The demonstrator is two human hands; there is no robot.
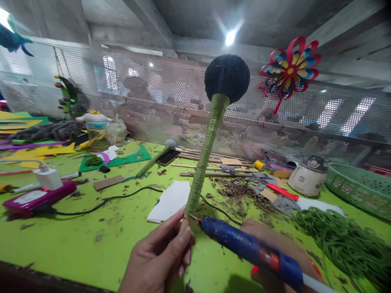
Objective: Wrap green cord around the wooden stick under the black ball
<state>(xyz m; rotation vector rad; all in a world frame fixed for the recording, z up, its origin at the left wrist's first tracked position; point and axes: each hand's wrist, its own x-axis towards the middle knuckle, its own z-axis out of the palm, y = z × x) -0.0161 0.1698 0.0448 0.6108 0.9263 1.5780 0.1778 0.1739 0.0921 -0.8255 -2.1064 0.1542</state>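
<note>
My left hand [162,256] is closed round the lower end of an upright stick [204,164] wrapped in green yarn. A round, dark, rough-textured ball [227,78] tops the stick, which leans slightly right. In my right hand [281,256] is a blue glue gun [243,241], with a white glue stick [325,290] coming out of its back end. The gun's nozzle is at the bottom edge of the yarn wrapping, just above my left fingertips; whether it touches cannot be made out. Part of my right hand is hidden behind the gun.
On the green table [92,254] stands a purple power strip [39,201] at left, its black cord crossing behind the stick. Green yarn [342,241] lies at right, near a green basket [360,188] and a white pot [308,178]. White paper [171,200] lies behind my left hand.
</note>
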